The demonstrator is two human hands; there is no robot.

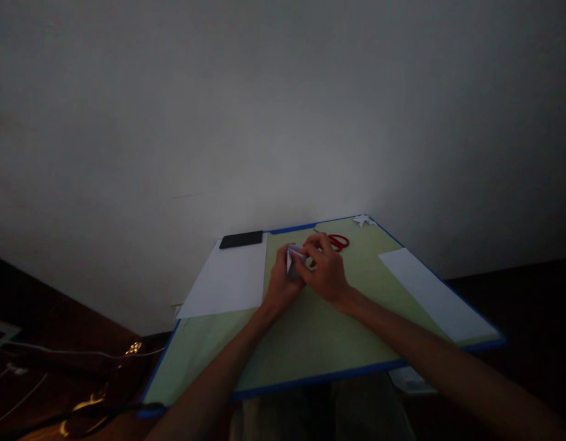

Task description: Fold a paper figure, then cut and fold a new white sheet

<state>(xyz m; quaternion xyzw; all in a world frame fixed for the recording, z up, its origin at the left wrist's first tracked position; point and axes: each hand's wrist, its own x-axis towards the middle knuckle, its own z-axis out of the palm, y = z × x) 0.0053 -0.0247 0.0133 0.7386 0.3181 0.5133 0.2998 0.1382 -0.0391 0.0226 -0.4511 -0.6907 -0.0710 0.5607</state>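
Note:
Near the middle of the table, a small folded piece of white paper (pixel 291 257) is held up between both hands. My left hand (pixel 282 283) is closed around its left and lower side. My right hand (pixel 326 268) pinches its right edge between thumb and fingers. Just beyond my right hand lies a pair of scissors with red handles (pixel 339 242), its blades partly hidden by that hand. The room is dim, and the exact folds of the paper are hard to make out.
The green table (pixel 305 343) has a blue edge and stands against a grey wall (pixel 283 110). A white sheet (pixel 232 278) lies at left with a dark phone-like slab (pixel 241 239) on it. A white paper strip (pixel 439 297) lies at right; a folded paper shape (pixel 363 220) sits in the far corner.

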